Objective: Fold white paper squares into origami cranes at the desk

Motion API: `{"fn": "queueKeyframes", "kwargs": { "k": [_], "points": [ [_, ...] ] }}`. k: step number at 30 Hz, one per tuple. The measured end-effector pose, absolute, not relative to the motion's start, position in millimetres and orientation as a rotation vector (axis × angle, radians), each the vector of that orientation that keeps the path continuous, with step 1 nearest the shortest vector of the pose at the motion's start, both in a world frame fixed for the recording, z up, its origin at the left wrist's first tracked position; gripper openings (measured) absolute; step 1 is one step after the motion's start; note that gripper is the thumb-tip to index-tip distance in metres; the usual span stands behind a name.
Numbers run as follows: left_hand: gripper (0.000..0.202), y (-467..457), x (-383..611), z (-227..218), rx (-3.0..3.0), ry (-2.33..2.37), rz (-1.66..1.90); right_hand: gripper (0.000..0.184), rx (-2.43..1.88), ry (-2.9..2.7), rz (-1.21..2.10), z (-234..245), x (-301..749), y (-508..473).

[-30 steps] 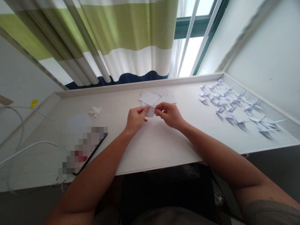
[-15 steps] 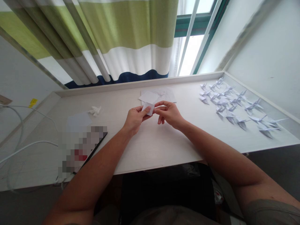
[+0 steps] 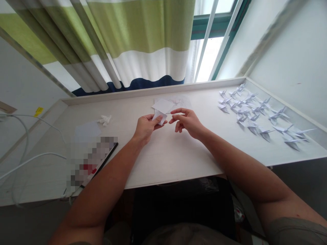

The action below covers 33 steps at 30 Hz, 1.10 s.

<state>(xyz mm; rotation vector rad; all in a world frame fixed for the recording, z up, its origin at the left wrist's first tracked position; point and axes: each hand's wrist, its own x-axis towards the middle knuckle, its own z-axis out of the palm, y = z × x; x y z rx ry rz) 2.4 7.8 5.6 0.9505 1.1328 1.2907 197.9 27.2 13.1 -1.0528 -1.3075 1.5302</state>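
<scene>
- Left hand (image 3: pixel 146 128) pinching a folded white paper (image 3: pixel 158 117) between thumb and fingers!
- Right hand (image 3: pixel 186 123) open, empty, just beside it!
- Paper cranes (image 3: pixel 241 118) massed off to its right!

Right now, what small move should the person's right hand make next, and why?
Probably the right hand should reach over and pinch the folded white paper. Its fingers are open and apart from the paper, while the left hand alone grips it, so a second hand would likely steady it better.
</scene>
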Motion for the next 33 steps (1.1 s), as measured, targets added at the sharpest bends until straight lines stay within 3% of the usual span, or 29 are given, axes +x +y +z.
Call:
{"fn": "queueKeyframes", "kwargs": {
  "k": [13, 22, 33],
  "points": [
    [0.057, -3, 12, -1, 1.171, 1.022, 1.071, 0.036, -0.892, -1.548, 1.456, -4, 196, 36],
    [0.046, -3, 8, -2, 1.178, 1.021, 0.913, 0.041, -0.896, -1.434, 1.408, -1, 198, 37],
    [0.039, -4, 10, 1, 1.164, 0.925, 0.889, 0.032, -0.815, -1.439, 1.437, 3, 200, 35]
  ]
}}
